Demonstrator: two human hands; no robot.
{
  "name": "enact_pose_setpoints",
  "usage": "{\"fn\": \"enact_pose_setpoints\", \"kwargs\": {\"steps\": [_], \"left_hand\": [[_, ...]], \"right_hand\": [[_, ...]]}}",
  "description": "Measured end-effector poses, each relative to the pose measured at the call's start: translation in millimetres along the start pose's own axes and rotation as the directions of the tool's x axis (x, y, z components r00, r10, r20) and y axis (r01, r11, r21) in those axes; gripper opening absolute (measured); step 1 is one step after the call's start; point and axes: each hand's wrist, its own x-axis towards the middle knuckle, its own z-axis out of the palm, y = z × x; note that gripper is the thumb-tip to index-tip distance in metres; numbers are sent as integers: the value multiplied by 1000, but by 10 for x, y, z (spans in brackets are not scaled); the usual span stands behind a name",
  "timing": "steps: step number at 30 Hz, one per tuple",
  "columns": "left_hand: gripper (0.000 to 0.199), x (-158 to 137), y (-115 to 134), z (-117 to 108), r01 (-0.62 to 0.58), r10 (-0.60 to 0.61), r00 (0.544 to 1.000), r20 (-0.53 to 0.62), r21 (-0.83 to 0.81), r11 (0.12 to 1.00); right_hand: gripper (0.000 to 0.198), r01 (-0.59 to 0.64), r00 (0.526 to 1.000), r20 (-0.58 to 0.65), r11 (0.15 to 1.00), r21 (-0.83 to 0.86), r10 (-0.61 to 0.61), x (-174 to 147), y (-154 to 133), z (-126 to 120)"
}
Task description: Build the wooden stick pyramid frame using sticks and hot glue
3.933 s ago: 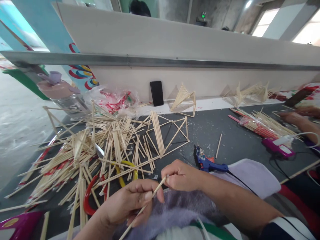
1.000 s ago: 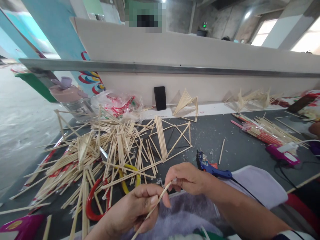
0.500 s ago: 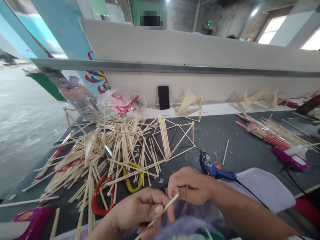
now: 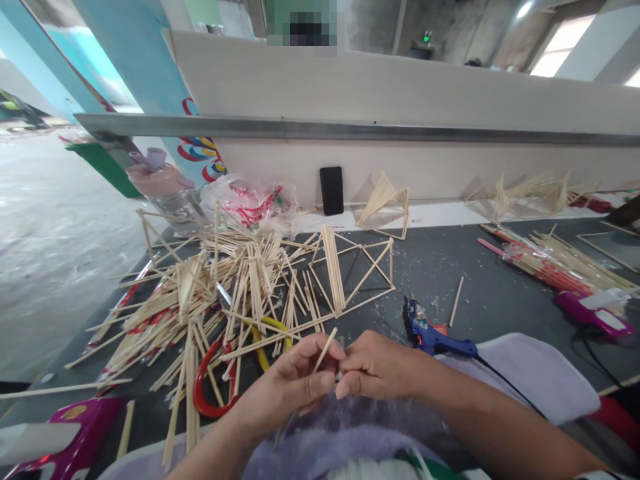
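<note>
Close to my body, my left hand (image 4: 295, 383) grips a thin wooden stick (image 4: 327, 348) between thumb and fingers, its upper end poking up above the hand. My right hand (image 4: 373, 367) is beside it, thumb and fingertips pinched near the stick; a small whitish bit shows there, too small to name. A red loop-shaped handle (image 4: 199, 390) and a yellow one (image 4: 260, 357) lie left of my hands, partly under sticks. Right of my hands rests a blue glue gun (image 4: 443, 341). Beyond them stands a stick frame (image 4: 350, 303) with several sticks laid side by side across it.
A large pile of wooden sticks (image 4: 250, 260) spreads over the left of the dark table. A purple device (image 4: 97, 427) sits front left, another purple one (image 4: 593, 313) at right. Against the wall are a phone (image 4: 332, 191), a bottle (image 4: 173, 193) and another stick structure (image 4: 383, 200).
My left hand has moved up and right, bringing the stick against my right hand, and the stick now points more steeply upward. The view has shifted slightly.
</note>
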Motion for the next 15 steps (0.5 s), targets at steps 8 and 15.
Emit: {"fn": "enact_pose_setpoints", "kwargs": {"steps": [8,15], "left_hand": [[18,37,-53,103,-7,21,990,-139,101,995],[18,55,234,-103,-204,162,888,-430,-53,978]], "right_hand": [[63,-248,962,-13,894,373,272,16,16,97],[35,-226,945,-152,914,338,290,60,-31,26]]}}
